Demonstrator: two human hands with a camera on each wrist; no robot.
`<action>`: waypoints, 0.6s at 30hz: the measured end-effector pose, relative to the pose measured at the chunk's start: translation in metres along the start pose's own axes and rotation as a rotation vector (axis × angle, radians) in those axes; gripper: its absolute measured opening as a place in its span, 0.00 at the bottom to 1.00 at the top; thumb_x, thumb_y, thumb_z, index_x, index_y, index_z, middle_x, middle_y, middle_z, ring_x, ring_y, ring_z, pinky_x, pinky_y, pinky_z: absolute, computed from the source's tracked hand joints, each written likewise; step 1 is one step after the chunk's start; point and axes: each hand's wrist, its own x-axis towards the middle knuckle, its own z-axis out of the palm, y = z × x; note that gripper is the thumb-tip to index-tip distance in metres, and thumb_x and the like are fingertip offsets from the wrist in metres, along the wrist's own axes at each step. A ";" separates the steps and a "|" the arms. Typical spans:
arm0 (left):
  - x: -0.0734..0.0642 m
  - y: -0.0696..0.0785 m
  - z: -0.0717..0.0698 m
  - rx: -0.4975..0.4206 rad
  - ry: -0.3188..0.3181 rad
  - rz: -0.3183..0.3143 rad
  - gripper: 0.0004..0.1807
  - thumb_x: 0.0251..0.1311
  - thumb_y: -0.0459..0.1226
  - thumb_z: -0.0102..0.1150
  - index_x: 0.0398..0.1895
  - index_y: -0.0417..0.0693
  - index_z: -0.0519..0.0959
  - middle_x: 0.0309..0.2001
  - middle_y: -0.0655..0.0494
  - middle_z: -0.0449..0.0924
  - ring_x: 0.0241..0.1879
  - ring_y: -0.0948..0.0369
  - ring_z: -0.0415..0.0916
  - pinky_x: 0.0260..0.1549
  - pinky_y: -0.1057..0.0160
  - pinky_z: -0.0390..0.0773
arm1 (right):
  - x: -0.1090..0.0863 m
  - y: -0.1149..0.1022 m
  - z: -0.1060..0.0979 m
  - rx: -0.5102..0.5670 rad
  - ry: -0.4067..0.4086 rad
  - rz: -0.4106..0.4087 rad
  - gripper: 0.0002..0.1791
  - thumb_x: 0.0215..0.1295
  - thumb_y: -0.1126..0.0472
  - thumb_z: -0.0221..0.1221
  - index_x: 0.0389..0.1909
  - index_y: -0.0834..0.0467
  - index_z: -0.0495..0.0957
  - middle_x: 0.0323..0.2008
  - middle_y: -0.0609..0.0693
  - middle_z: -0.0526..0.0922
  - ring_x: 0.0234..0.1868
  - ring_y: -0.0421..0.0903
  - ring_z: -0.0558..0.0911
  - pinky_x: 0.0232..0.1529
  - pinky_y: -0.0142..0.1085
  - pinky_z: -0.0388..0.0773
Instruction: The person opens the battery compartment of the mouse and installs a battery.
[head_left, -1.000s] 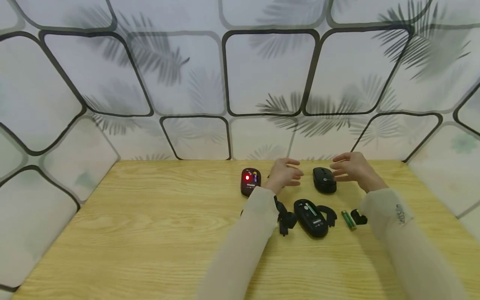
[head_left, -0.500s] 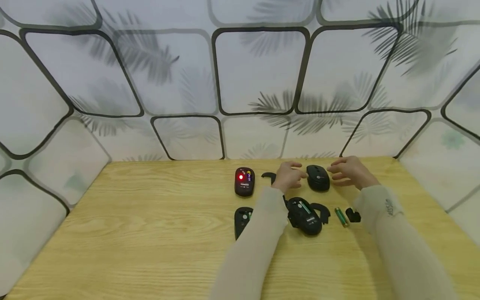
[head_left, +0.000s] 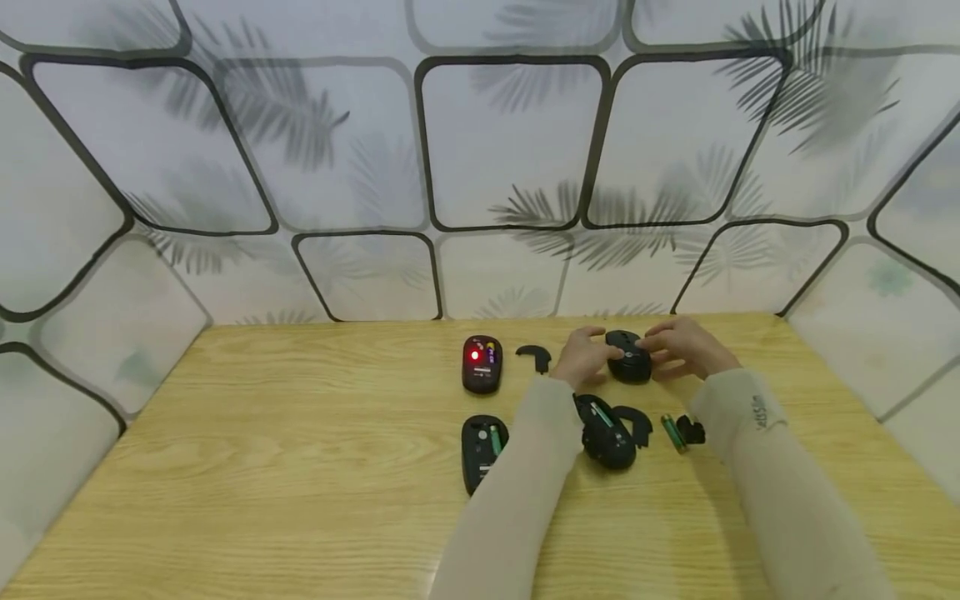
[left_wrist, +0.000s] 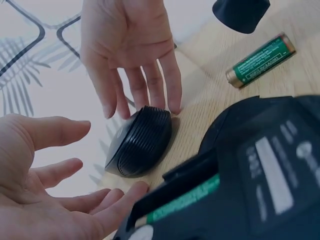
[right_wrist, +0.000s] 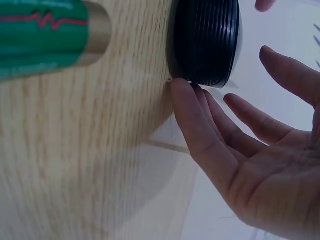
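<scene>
A black computer mouse (head_left: 628, 358) sits right side up near the back of the table, between both hands. Beside its left flank is my left hand (head_left: 583, 358), the fingers spread and relaxed, as the left wrist view also shows. From the other side comes my right hand (head_left: 693, 348), its fingertips (right_wrist: 186, 95) right at the mouse's lower edge and its thumb held apart. Just in front of the hands lies a second mouse (head_left: 611, 446), underside up, with a battery in its uncovered compartment (left_wrist: 185, 200).
A mouse with a glowing red light (head_left: 482, 367) lies underside up at left, near a curved black cover (head_left: 534, 355). Closer in, another overturned mouse (head_left: 478, 450) is partly behind the left sleeve. Another cover (head_left: 637, 423), a loose green battery (head_left: 673, 433) and a small black piece (head_left: 692, 430) lie at right.
Both hands have come in toward the black mouse from its two sides. The head view has shifted slightly, and the overturned mouse at lower left has come into sight from behind the sleeve.
</scene>
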 end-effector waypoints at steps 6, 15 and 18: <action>-0.002 0.003 0.006 -0.019 -0.031 0.021 0.31 0.67 0.28 0.62 0.73 0.41 0.68 0.68 0.41 0.70 0.64 0.44 0.72 0.59 0.45 0.78 | 0.002 -0.002 0.003 -0.016 -0.011 0.006 0.33 0.78 0.62 0.52 0.71 0.79 0.54 0.65 0.77 0.63 0.54 0.62 0.79 0.51 0.50 0.85; 0.002 0.002 0.008 0.002 0.068 0.028 0.28 0.64 0.26 0.63 0.68 0.38 0.72 0.63 0.41 0.75 0.61 0.45 0.74 0.57 0.49 0.80 | 0.002 -0.006 0.012 0.065 -0.001 0.031 0.32 0.75 0.67 0.53 0.72 0.79 0.54 0.68 0.79 0.57 0.51 0.59 0.78 0.45 0.44 0.87; 0.004 0.004 0.007 0.052 0.115 0.064 0.27 0.64 0.27 0.64 0.67 0.38 0.74 0.60 0.41 0.77 0.59 0.46 0.76 0.55 0.52 0.81 | 0.000 -0.008 0.011 0.092 0.016 0.024 0.32 0.76 0.67 0.51 0.74 0.77 0.53 0.70 0.77 0.55 0.50 0.55 0.80 0.46 0.44 0.87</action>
